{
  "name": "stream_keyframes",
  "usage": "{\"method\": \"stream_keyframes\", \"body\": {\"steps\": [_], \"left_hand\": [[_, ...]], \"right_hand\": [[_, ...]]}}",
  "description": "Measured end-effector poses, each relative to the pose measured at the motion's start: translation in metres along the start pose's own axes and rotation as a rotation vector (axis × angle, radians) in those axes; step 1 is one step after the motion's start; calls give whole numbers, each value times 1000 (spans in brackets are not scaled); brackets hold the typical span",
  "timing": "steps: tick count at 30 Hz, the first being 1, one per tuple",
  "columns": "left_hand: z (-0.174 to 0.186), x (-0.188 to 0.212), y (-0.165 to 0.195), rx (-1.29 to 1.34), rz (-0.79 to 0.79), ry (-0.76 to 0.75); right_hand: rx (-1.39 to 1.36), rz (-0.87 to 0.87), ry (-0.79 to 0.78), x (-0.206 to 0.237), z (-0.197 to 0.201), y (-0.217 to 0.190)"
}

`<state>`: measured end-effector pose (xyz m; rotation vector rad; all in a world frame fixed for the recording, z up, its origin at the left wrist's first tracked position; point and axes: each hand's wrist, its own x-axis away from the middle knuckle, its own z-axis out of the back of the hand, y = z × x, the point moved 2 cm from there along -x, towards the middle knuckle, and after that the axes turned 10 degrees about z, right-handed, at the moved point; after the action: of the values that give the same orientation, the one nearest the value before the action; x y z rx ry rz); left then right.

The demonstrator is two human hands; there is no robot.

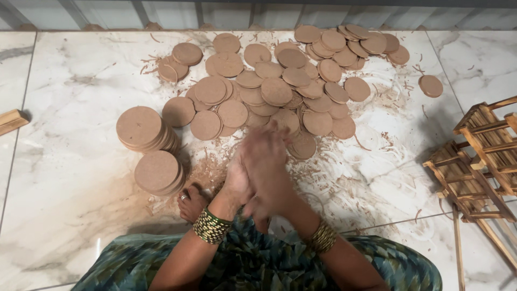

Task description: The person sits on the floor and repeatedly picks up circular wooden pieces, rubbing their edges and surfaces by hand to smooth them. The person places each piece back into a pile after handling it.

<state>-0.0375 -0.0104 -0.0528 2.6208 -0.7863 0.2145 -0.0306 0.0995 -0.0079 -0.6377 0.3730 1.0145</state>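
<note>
Spreading across the marble floor [75, 178]: a loose heap of round brown discs [280, 89], scattered flat and overlapping, shavings among them. Beside it, nearer the person, two neat stacks of discs [149, 145], edges aligned, apparently sorted apart from the heap. Wooden slatted racks [476, 156] stand at the right. Left hand [237, 180] and right hand [269, 167] pressed palm to palm, blurred; whether the grip encloses a disc, cannot tell. A bare foot [193, 202] rests under the stacks.

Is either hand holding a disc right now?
No. The left hand and right hand are pressed palm to palm, blurred, with no disc visible between them; the discs lie on the floor.
</note>
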Motion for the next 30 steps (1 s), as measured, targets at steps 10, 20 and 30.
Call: {"method": "stream_keyframes", "body": {"steps": [10, 20, 30], "left_hand": [[-8, -6, 5, -66, -35, 118], [-3, 6, 15, 298, -117, -759], [-1, 4, 13, -52, -45, 35]], "right_hand": [[-13, -62, 69, 2, -12, 22], [66, -218, -98, -16, 5, 13], [45, -45, 5, -6, 5, 10]]}}
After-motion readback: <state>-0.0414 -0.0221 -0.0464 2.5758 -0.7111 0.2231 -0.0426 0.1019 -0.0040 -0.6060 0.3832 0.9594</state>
